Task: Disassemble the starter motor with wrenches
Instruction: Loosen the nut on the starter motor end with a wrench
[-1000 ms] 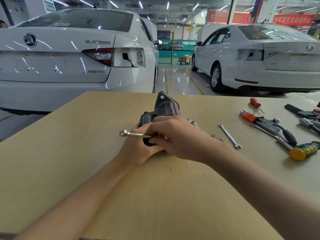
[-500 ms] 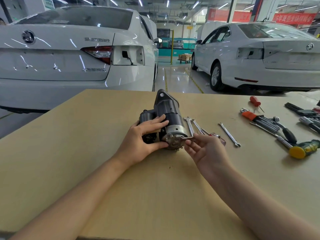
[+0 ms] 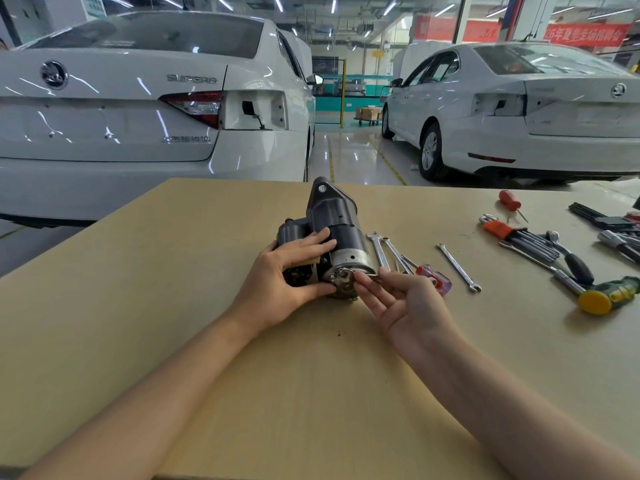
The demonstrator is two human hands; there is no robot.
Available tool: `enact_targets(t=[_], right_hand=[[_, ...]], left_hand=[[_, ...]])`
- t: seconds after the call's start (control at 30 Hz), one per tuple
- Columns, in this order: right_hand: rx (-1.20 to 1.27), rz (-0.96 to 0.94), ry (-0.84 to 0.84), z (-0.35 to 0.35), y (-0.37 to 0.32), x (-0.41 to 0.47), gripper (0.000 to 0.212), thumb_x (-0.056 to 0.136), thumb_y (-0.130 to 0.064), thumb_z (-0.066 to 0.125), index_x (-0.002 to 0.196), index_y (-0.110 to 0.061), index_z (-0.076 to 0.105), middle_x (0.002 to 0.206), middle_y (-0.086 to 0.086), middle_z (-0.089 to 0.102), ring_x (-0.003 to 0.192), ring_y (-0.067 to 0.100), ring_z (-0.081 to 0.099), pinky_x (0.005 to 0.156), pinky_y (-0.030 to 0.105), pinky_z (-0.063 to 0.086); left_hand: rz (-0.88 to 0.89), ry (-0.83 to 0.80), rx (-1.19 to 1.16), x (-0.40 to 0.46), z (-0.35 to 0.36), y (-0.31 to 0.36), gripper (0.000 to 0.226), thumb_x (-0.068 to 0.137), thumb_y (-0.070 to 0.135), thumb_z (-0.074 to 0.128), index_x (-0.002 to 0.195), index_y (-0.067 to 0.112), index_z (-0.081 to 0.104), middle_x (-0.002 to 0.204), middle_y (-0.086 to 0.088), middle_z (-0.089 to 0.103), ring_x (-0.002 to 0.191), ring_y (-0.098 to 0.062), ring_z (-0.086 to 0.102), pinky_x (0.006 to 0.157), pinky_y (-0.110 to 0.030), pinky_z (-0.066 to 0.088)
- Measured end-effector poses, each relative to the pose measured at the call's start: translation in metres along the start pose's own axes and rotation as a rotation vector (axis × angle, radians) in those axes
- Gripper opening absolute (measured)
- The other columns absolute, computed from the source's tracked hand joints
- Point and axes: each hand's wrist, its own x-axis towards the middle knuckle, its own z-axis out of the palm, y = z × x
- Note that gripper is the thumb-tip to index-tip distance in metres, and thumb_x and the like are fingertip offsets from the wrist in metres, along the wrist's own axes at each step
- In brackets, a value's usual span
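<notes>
- dark grey metal starter motor (image 3: 341, 233) lies on its side mid tan wooden desk (image 3: 173, 306); silver end cap faces the camera
- left hand (image 3: 287, 275) grips its body
- right hand (image 3: 405, 303) pinches a small silver wrench (image 3: 363, 274) against the end cap; spare wrenches (image 3: 389, 252) just right of it

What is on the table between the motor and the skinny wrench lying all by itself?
In the head view, two wrenches and a red-handled screwdriver lie between the starter motor and the lone wrench.

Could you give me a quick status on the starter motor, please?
Left hand grips starter motor. Right hand pinches wrench at end cap. Nothing blocking.
</notes>
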Motion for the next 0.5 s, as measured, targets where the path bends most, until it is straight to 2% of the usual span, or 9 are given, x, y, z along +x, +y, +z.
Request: enact_targets(t=[0.13,0.27,0.4,0.5], right_hand=[[-0.009,-0.032,0.014,-0.002,0.0044,0.0012,0.014,0.088,0.016,0.048,0.088,0.002,0.052,0.058,0.014,0.067,0.062,0.028,0.072,0.05,0.029,0.057],[-0.008,-0.052,0.03,-0.004,0.0079,0.0029,0.011,0.087,0.016,0.052,0.089,0.005,0.053,0.07,0.02,0.068,0.066,0.027,0.073,0.056,0.033,0.06],[0.025,-0.021,0.039,-0.0051,0.0076,0.0004,0.014,0.086,0.017,0.053,0.093,0.006,0.052,0.068,0.02,0.069,0.064,0.027,0.073,0.055,0.033,0.06],[0.042,0.007,0.065,-0.0035,0.0061,-0.0007,0.017,0.084,0.02,0.052,0.094,0.006,0.052,0.064,0.02,0.069,0.06,0.026,0.072,0.054,0.034,0.06]], left_hand=[[-0.014,0.002,0.001,0.0001,0.0001,-0.0012,0.069,0.065,0.021,0.086,0.127,0.034,0.058,0.138,0.015,0.054,0.131,0.007,0.044,0.117,-0.052,0.026],[-0.011,0.001,0.001,-0.0002,0.0001,-0.0006,0.068,0.066,0.021,0.086,0.125,0.038,0.058,0.138,0.017,0.054,0.131,0.007,0.044,0.117,-0.053,0.025],[-0.015,0.005,0.004,0.0001,0.0003,0.0013,0.068,0.065,0.018,0.087,0.125,0.034,0.058,0.137,0.015,0.054,0.13,0.009,0.044,0.117,-0.05,0.027],[-0.017,0.004,0.001,-0.0017,0.0,0.0065,0.066,0.063,0.032,0.085,0.124,0.034,0.06,0.138,0.013,0.055,0.13,0.008,0.044,0.118,-0.049,0.027]])
